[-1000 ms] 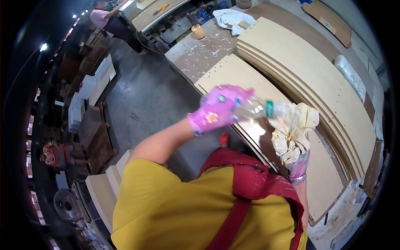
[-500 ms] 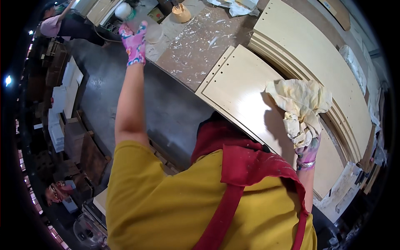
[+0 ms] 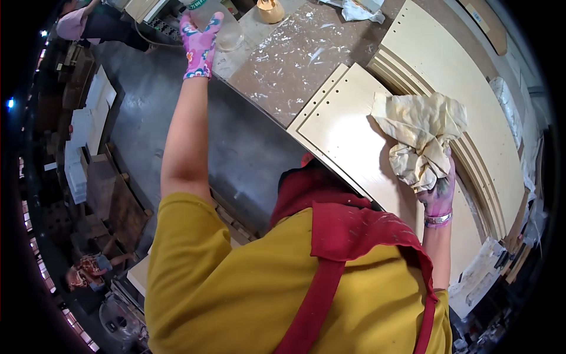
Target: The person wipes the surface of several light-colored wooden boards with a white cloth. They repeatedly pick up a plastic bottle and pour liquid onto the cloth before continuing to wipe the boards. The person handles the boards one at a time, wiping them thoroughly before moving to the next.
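In a pink floral glove, my left hand [image 3: 200, 47] reaches out to the far left, its thumb and fingers around a clear plastic bottle [image 3: 203, 10] with a green label. The bottle's upper end is cut off by the picture's edge. On the right, my right hand [image 3: 437, 197], in a stained pink glove, grips a crumpled cream rag [image 3: 420, 133]. The rag covers most of its fingers. Beneath it lies a pale, glossy curved panel [image 3: 348, 115] with small holes near its end; the rag throws a shadow on it.
More curved panels [image 3: 451, 65] are stacked beyond. The brown worktop [image 3: 289, 65] has white smears. An orange-tan pot [image 3: 270, 10] and a white cloth [image 3: 356, 10] sit at its far side. A co-worker [image 3: 97, 26] stands far left; boards [image 3: 88, 141] are stacked across the floor.
My left hand has moved slightly farther away with the bottle. My right hand and the rag have shifted a little up the panel. The whole view has swung slightly.
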`<action>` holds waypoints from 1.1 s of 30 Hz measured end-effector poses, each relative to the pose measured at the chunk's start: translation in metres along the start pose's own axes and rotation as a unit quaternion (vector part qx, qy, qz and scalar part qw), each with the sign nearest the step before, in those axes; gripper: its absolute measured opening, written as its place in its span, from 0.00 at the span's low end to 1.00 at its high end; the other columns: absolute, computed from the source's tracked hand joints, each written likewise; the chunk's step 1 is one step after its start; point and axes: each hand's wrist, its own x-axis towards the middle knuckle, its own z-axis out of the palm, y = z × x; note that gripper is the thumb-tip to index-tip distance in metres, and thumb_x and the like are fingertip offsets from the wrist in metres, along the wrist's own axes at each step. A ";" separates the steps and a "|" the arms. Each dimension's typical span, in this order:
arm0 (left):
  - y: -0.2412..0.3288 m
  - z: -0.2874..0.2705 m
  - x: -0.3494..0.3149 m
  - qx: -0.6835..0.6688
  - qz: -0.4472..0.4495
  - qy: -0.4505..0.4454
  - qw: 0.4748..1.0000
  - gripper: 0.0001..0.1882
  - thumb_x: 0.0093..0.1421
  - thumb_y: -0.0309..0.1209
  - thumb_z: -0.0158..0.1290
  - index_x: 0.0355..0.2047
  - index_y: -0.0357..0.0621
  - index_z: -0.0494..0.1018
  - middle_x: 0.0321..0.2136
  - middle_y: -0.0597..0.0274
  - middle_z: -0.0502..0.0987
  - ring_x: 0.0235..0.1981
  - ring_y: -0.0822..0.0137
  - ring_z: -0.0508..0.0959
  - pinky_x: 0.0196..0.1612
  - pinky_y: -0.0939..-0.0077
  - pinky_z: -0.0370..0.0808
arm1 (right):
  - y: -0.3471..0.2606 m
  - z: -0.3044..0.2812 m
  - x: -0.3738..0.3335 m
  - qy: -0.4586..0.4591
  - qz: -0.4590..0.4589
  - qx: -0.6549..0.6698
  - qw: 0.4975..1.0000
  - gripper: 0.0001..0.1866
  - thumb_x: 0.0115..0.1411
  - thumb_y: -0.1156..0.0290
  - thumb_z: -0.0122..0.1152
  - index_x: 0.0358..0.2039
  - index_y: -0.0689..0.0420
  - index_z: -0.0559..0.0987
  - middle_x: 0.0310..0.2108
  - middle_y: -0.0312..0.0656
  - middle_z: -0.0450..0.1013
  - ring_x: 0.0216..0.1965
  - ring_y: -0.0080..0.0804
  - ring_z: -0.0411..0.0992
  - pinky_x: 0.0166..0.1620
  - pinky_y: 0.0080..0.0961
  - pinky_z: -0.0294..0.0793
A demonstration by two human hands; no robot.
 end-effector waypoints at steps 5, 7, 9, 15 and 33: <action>0.068 -0.020 -0.122 0.079 0.029 -0.087 0.993 0.29 0.53 0.30 0.61 0.54 0.37 0.64 0.52 0.54 0.68 0.54 0.65 0.68 0.54 0.71 0.69 | 0.001 0.051 0.011 0.002 -0.113 -0.290 0.950 0.19 0.65 0.61 0.53 0.51 0.59 0.73 0.45 0.43 0.75 0.41 0.36 0.76 0.44 0.31 0.79; 0.092 -0.013 -0.187 0.122 0.042 -0.257 0.958 0.30 0.51 0.38 0.62 0.53 0.40 0.68 0.53 0.55 0.69 0.54 0.59 0.70 0.55 0.64 0.68 | 0.019 0.077 0.028 -0.054 -0.244 -0.515 0.820 0.17 0.63 0.62 0.55 0.48 0.59 0.75 0.45 0.43 0.75 0.43 0.36 0.75 0.46 0.33 0.76; 0.116 0.002 -0.234 0.155 0.073 -0.342 0.924 0.36 0.48 0.46 0.63 0.56 0.44 0.68 0.56 0.53 0.68 0.55 0.49 0.70 0.61 0.52 0.60 | 0.054 0.112 0.043 -0.156 -0.377 -0.656 0.635 0.15 0.60 0.63 0.58 0.45 0.56 0.77 0.43 0.43 0.74 0.44 0.40 0.72 0.47 0.37 0.73; 0.103 0.010 -0.267 0.117 0.016 -0.317 0.941 0.31 0.51 0.47 0.60 0.54 0.50 0.71 0.58 0.62 0.68 0.66 0.56 0.56 0.65 0.49 0.48 | 0.096 0.090 0.108 -0.266 -0.424 -0.748 0.435 0.15 0.52 0.68 0.61 0.41 0.53 0.78 0.38 0.43 0.72 0.40 0.44 0.72 0.43 0.38 0.73; 0.135 0.017 -0.292 0.008 0.287 -0.421 0.861 0.19 0.57 0.30 0.50 0.50 0.54 0.74 0.53 0.67 0.74 0.57 0.61 0.70 0.57 0.60 0.68 | 0.080 0.110 0.126 -0.299 -0.396 -0.756 0.426 0.10 0.50 0.72 0.59 0.35 0.54 0.79 0.36 0.44 0.72 0.38 0.45 0.73 0.42 0.37 0.74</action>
